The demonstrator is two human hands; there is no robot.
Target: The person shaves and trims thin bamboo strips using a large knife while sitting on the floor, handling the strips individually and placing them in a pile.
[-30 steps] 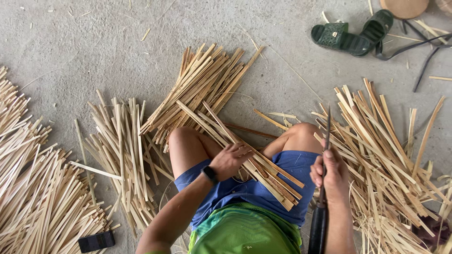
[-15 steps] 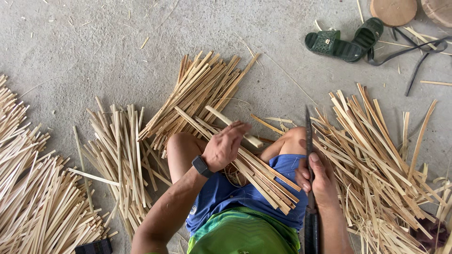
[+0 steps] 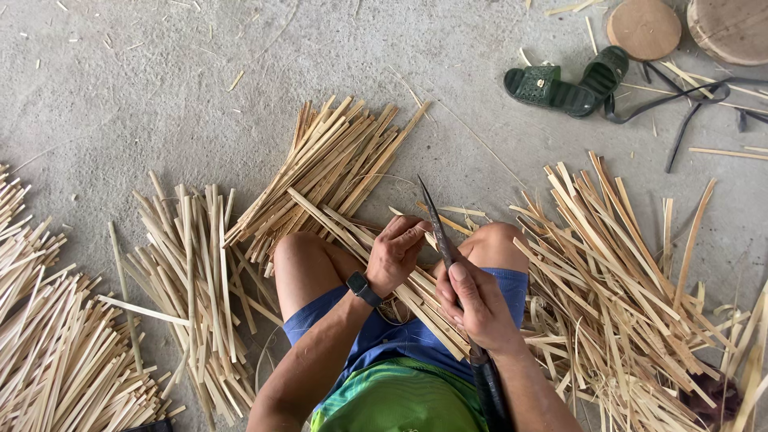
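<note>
I sit on a concrete floor with a bundle of bamboo strips [image 3: 352, 232] lying across my lap. My left hand [image 3: 396, 252], with a black watch on its wrist, grips one strip of that bundle near my knees. My right hand [image 3: 478, 304] is closed around a long dark knife [image 3: 436, 220], blade pointing up and away from me, its edge meeting the strip held by the left hand. The knife's handle runs down under my right forearm.
Piles of split bamboo strips lie around me: a fan-shaped pile ahead [image 3: 344, 156], one at left [image 3: 192, 272], one at far left [image 3: 48, 352], a loose heap at right [image 3: 632, 288]. Green sandals [image 3: 564, 84], a black strap [image 3: 688, 104] and round wooden blocks [image 3: 644, 28] lie at the back right.
My right hand has brought the knife from beside my right thigh up and to the left, to the strip. My left hand has shifted right along the bundle and taken one strip.
</note>
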